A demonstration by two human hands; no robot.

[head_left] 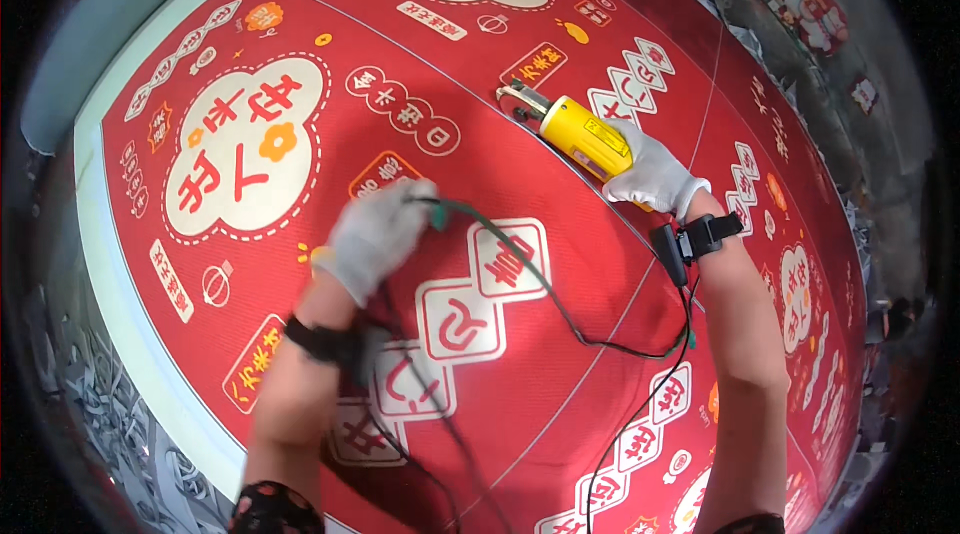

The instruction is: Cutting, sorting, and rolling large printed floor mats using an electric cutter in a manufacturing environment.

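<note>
My right hand, in a white glove, is wrapped round the yellow body of an electric fabric cutter. The tool's metal head rests on a red printed mat sheet, beside a thin pale line that runs across it. To the lower left, my white-gloved left hand is smeared by motion, its fingers closed on a dark power cord with green wrapping near the grip. From there the cord loops over the mat towards my right forearm. Both wrists wear dark straps.
The mat, with cream and orange lettering and patches, lies over a pale table edge. Grey scrap strips pile on the floor at the lower left. More scraps and a colourful printed piece lie beyond the far right edge.
</note>
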